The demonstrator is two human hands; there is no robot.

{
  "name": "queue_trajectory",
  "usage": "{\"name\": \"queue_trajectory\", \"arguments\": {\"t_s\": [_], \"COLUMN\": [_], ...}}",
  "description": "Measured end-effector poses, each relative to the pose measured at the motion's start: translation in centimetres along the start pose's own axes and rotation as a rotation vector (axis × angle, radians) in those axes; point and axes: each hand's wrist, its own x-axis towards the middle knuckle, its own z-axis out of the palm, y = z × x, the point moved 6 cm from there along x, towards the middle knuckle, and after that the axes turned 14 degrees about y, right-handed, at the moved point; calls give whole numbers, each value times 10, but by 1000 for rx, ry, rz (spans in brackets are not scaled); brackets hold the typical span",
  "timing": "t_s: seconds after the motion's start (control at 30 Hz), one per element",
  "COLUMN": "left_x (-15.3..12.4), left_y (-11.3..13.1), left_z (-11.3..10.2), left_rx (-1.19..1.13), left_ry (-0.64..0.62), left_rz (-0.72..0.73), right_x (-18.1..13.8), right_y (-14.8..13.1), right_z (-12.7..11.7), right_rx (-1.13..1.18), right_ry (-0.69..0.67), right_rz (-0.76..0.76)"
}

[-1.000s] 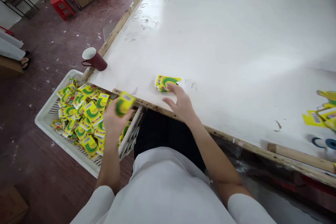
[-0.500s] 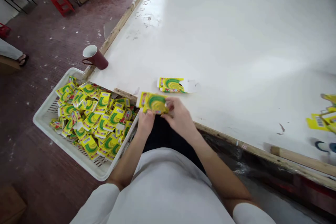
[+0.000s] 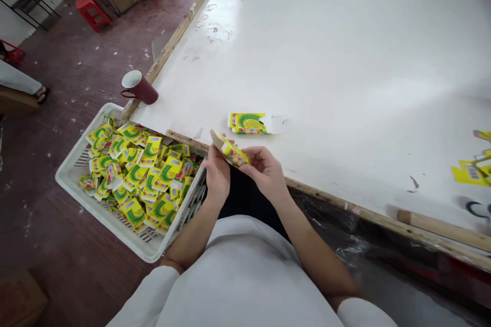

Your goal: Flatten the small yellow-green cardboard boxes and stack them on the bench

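Note:
Over the table's front edge, a small yellow and green printed carton (image 3: 235,153) is held tilted between both hands. My left hand (image 3: 218,173) grips its left end, where a pale flap sticks up. The fingers of my right hand (image 3: 264,171) pinch its right end. A similar carton (image 3: 249,123) lies on the white table just beyond, its white end flap pointing right. To the left of my left hand, a white plastic basket (image 3: 111,237) is heaped with many more yellow cartons (image 3: 134,176).
A maroon mug (image 3: 141,88) stands on the table's left corner by the wooden edging (image 3: 178,36). More yellow card pieces (image 3: 471,172) lie at the far right, near a wooden bar (image 3: 441,227). A red stool (image 3: 93,12) and another person's leg (image 3: 19,79) are on the left.
The held carton has turned from showing its broad printed face to showing its narrow side, and its left end has tipped up. My left hand has shifted round that end.

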Motion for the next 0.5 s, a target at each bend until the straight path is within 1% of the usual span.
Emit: {"name": "queue_trajectory", "arguments": {"t_s": [0.1,0.17,0.23,0.33,0.4,0.5], "left_x": [2,5,6,6,5,6], "left_y": [-12,-18,-21,-23,-23,-23], "left_z": [-3,-4,-4,-4,-5,-8], "left_rx": [-84,-119,-160,-265,-327,-352], "left_ry": [39,62,80,108,158,232], "left_rz": [-90,-116,-129,-185,-196,-173], "right_x": [4,5,6,6,4,2], "right_y": [0,-1,0,3,5,7], "right_z": [-6,-8,-10,-10,-6,1], "right_rx": [61,85,89,74,55,25], "right_ry": [10,15,48,106,114,102], "right_rz": [36,46,63,105,119,120]}}
